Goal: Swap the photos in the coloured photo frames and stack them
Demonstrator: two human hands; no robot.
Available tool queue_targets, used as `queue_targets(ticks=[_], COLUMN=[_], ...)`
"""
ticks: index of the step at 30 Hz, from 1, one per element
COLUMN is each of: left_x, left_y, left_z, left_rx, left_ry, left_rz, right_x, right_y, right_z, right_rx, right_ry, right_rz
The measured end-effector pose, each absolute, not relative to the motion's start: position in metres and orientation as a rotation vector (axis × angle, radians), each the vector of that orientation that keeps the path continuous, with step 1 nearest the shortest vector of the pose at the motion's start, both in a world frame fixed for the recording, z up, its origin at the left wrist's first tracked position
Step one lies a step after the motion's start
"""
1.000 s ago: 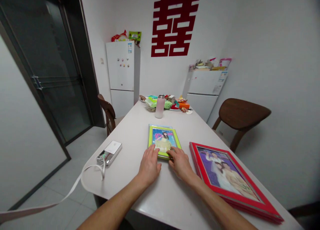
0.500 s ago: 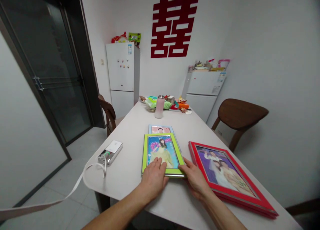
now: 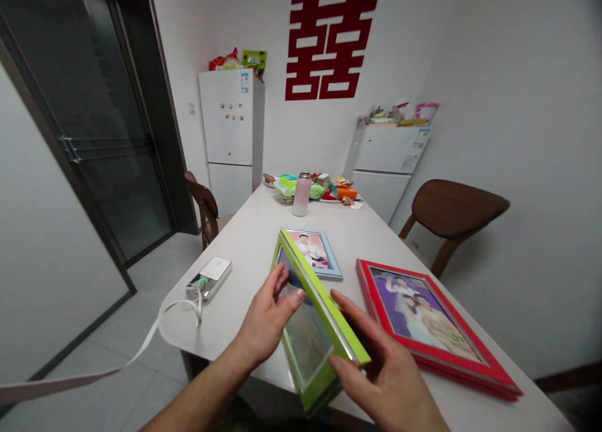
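A lime-green picture frame (image 3: 325, 316) is tilted up on its edge at the near side of the table, its glass turned to the left. My right hand (image 3: 383, 350) grips its right side, thumb on the front and fingers behind. My left hand (image 3: 270, 313) is at the glass side with thumb and fingers apart; whether its fingertips touch the glass I cannot tell. Behind the green one, a light-blue picture frame (image 3: 335, 266) lies flat on the table, its left part hidden. To the right lie stacked red picture frames (image 3: 376, 294), the top one showing a wedding photo.
A pale table (image 3: 235, 331) carries a pink bottle (image 3: 301, 195) and a heap of packets (image 3: 324, 190) at the far end. At left lies a silver device (image 3: 212, 278) with a white strap (image 3: 141, 350). Brown chairs (image 3: 456, 209) stand at both sides.
The green picture frame has been lifted from lying flat and turned up on edge. My left hand has moved up and left along it; my right hand now grips its side. The light-blue frame shows more.
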State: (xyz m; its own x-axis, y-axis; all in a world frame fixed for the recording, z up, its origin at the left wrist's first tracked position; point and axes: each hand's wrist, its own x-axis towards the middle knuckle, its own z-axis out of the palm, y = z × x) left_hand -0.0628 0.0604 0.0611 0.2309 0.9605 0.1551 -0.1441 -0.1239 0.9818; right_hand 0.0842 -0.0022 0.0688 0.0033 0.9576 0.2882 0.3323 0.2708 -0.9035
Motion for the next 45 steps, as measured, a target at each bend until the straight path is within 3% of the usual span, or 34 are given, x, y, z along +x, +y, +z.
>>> queue_targets(ticks=[4,7,12,22,34,39,45], left_x=[-0.069,-0.076,-0.083,-0.093,-0.093,-0.093,-0.093], left_y=[0.051,0.053,0.065,0.09,0.09,0.088,0.088], left_z=[0.07,0.069,0.047,-0.011,-0.017,-0.016,-0.017], left_rx=[1.135,1.09,1.199,1.771,2.013,2.045,2.078], left_ry=[0.797,0.721,0.698,1.308,1.481,1.48,1.477], left_rz=[1.186,1.171,0.995,0.885,0.799,0.791,0.745], right_x=[0.07,0.06,0.05,0.041,0.062,0.115,0.127], right_y=[-0.008,-0.006,0.0,0.012,0.026,0.058,0.073], right_z=[0.064,0.053,0.027,-0.008,0.001,-0.002,-0.01], right_rx=[-1.028,-0.889,-1.065,-1.274,-1.235,-1.609,-1.774], right_ry=[-1.897,-2.046,-2.295,-2.463,-2.379,-2.183,-2.159], right_rz=[0.307,0.15,0.201,0.413,0.465,0.206,0.135])
